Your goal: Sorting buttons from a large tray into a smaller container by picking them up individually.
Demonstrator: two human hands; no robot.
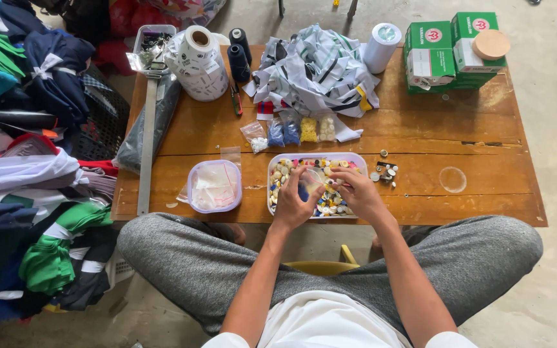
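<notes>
Wooden table (420,138), button tray (278,158) under both hands (327,192), seemingly pinching one small clear bag (315,178) between them.

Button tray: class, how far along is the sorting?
Done: four small bags of buttons lie behind the tray. In hand: left hand and right hand hold a clear bag over it. Left: the tray looks full of mixed buttons.

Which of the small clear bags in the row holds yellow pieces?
The third small clear bag from the left, lying between a bag of blue pieces and a bag of pale cream pieces, below the striped cloth heap.
</notes>
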